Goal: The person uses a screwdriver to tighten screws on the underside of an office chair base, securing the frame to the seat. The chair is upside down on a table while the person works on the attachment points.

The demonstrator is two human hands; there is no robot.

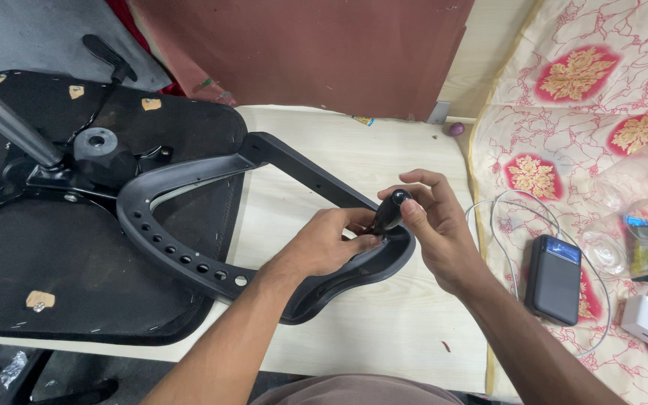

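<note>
Left hand (329, 241): rested on the black plastic armrest (189, 259) near its curved end, fingers closed on the screwdriver shaft.
Right hand (429, 225): gripped the black screwdriver handle (391, 208) — held upright over the armrest.
Armrest: lay on the pale table (384, 315) — beside the upturned chair seat (54, 255).

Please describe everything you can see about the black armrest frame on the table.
The armrest frame looks like black plastic and forms a curved loop with a row of round holes along its left side. A straight bar runs from near the upturned chair seat toward the hands. It lies flat on the pale table. The left hand rests on its right end, where the right hand holds a black knob.
</note>
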